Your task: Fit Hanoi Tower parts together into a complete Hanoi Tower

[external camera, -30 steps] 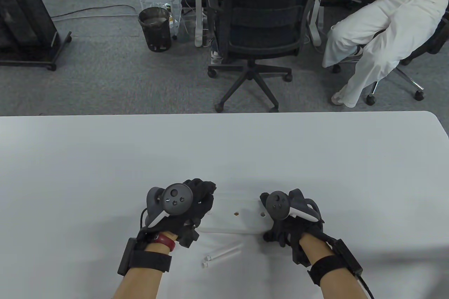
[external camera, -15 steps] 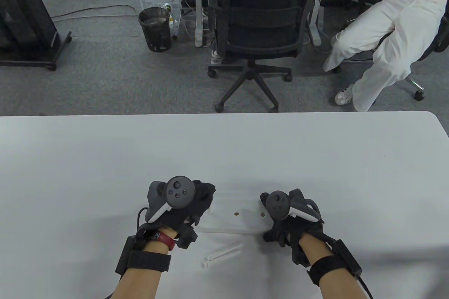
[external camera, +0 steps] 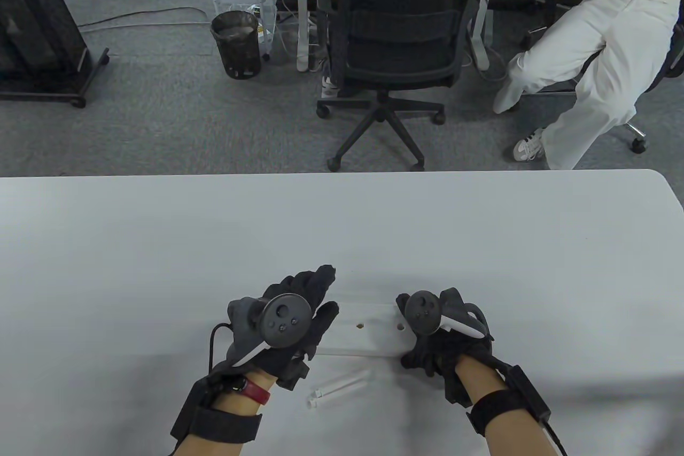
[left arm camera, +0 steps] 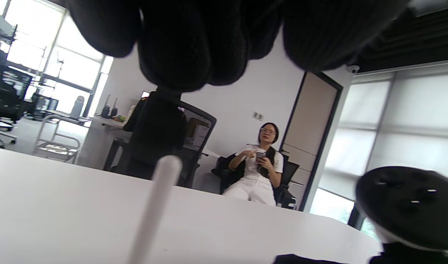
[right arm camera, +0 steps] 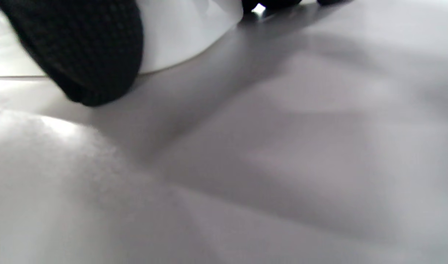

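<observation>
Left hand (external camera: 291, 317) has spread over the base (external camera: 368, 335), hiding its end; right hand (external camera: 443, 335) grips it.

A black chair (external camera: 398, 44) stands on the grey floor behind the desk (external camera: 160, 242). A black bin (external camera: 236, 43) is near it. A woman in white (external camera: 593, 49) sits nearby.

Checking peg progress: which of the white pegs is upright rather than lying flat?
The peg under the left hand, standing at the base's left end. The other two pegs lie flat on the table, nearer the person.
</observation>
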